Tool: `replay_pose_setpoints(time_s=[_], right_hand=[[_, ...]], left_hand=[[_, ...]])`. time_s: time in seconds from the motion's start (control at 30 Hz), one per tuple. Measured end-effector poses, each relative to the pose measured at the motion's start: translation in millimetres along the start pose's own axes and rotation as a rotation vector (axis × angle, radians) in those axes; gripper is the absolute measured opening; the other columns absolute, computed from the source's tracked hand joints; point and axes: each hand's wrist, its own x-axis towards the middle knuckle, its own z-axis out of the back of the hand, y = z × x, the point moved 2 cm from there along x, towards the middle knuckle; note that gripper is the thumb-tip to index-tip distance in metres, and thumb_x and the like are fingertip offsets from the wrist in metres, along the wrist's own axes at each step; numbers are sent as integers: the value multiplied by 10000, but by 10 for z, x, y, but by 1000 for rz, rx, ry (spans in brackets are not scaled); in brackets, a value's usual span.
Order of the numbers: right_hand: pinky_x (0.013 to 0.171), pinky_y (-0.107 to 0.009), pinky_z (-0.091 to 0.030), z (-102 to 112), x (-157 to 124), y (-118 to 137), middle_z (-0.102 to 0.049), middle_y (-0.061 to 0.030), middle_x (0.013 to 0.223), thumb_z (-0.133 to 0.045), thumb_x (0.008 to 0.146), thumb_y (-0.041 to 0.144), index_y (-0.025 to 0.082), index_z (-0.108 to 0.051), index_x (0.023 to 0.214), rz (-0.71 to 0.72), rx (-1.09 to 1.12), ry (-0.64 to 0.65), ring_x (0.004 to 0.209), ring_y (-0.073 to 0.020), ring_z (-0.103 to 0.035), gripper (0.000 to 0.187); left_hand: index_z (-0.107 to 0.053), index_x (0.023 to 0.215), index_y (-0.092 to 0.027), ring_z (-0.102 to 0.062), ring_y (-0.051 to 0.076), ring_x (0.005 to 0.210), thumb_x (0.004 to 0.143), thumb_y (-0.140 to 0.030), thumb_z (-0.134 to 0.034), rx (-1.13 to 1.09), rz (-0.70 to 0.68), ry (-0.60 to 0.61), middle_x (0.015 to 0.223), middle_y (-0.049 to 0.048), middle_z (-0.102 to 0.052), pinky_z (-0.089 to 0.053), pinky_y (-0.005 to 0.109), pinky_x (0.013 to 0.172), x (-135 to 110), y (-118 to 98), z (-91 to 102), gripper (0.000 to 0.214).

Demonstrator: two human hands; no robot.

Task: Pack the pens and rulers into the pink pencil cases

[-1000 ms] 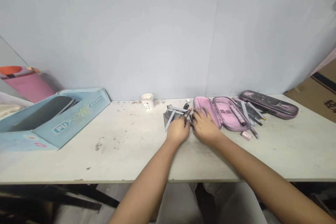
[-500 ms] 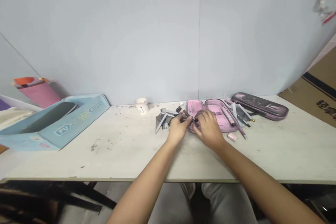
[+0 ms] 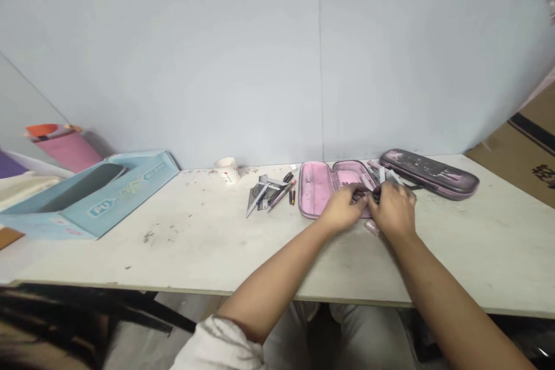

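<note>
My left hand and my right hand meet over the right half of an open pink zip pencil case. Between their fingers is a dark pen, partly hidden by them. A pink eraser lies just below my right hand. Left of the case, metal or grey set squares lie beside a few loose pens. A closed dark pencil case with pink marks sits behind my right hand.
A white paper cup stands near the wall. A pale blue cardboard box lies at the table's left end, with a pink container beyond it. A brown carton stands at the right. The white table's front edge runs below my arms.
Both hands have moved right across the pink case with the dark pen between them. The view has shifted slightly, and a white sleeve now shows on my left arm.
</note>
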Motion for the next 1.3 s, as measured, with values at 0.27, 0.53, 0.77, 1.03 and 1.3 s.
replay_pose_setpoints(time_s=[0.27, 0.53, 0.77, 1.03, 1.3], right_hand=[[798, -423, -317, -28, -105, 32, -585, -149, 918, -378, 830, 372, 140, -590, 933, 47, -98, -60, 945, -300, -468, 331], [768, -406, -356, -39, -115, 138, -565, -150, 929, -406, 819, 339, 128, -578, 880, 113, -96, -163, 930, -299, -462, 279], [856, -429, -371, 10, -9, 642, -579, -139, 944, -411, 829, 338, 141, -558, 913, 266, 270, -90, 977, -271, -472, 260], [853, -378, -445, -32, 278, 1345, -590, -79, 1067, -461, 826, 424, 227, -462, 1150, 133, 1194, 293, 948, -174, -569, 379], [780, -342, -475, -222, 128, 1469, -641, -42, 969, -616, 726, 368, 255, -512, 1046, -28, 1603, 458, 874, -177, -604, 355]], left_hand=[[-529, 1009, -144, -504, 231, 961, 844, -279, -396, 815, 34, -245, 1003, 115, -547, -397, 365, 838, -276, 324, 734, 251], [-556, 965, -68, -430, 311, 1010, 815, -267, -426, 1164, 237, -231, 1026, 182, -497, -339, 429, 830, -602, 866, 1214, 281], [-550, 925, -63, -444, 273, 985, 873, -262, -337, 889, 177, -338, 991, 178, -509, -346, 393, 832, -588, 832, 1279, 296], [-427, 768, -183, -418, 109, 548, 882, -351, -310, -247, 172, -124, 586, -32, -438, -353, 241, 586, -636, 753, 1058, 234], [-562, 861, -165, -378, 88, 503, 822, -390, -451, -544, 226, -172, 518, -54, -389, -320, 209, 537, -629, 719, 1018, 255]])
